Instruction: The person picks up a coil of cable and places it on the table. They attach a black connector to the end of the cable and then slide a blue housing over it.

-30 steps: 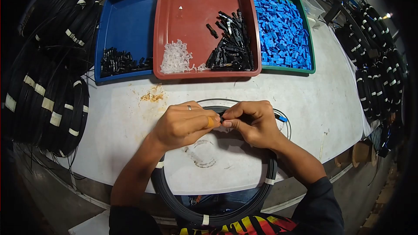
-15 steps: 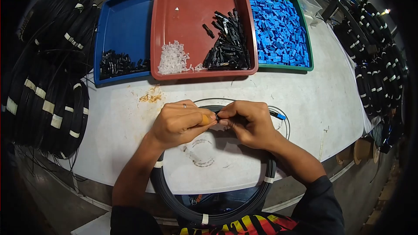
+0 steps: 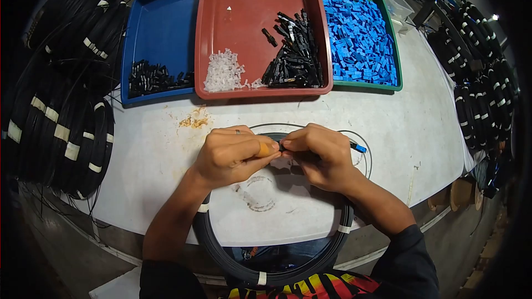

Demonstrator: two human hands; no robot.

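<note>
The white counter (image 3: 421, 116) carries everything. Stacks of black cable coils bound with white tape crowd both of its sides, one mass along the left edge (image 3: 61, 94) and one along the right edge (image 3: 482, 77); the coils are too many and too overlapped to count.

Three trays sit side by side along the far edge. The blue tray (image 3: 160, 27) on the left holds one small heap of black parts (image 3: 158, 77) in its near part. The red tray (image 3: 244, 5) in the middle holds two heaps, clear white parts (image 3: 223, 72) and black parts (image 3: 293, 58) to their right. The green tray (image 3: 366, 86) on the right is filled with blue parts (image 3: 357, 39).

One black cable coil (image 3: 221, 257) lies across the near edge, its far arc on the counter under the hands and its near arc hanging off the edge toward the person. Three white tape bands show on it.

The left hand (image 3: 233, 155) and the right hand (image 3: 321, 155) meet fingertip to fingertip over the far arc of that coil, near the middle of the counter. Both are curled closed and together pinch a small black part (image 3: 282, 147) between thumbs and fingers. The left hand wears one ring (image 3: 237, 131) and one orange wrap (image 3: 264, 148) on its thumb.

One blue connector (image 3: 360, 148) on a thin cable end lies just right of the right hand. One yellowish stain (image 3: 194, 120) marks the counter in front of the red tray.
</note>
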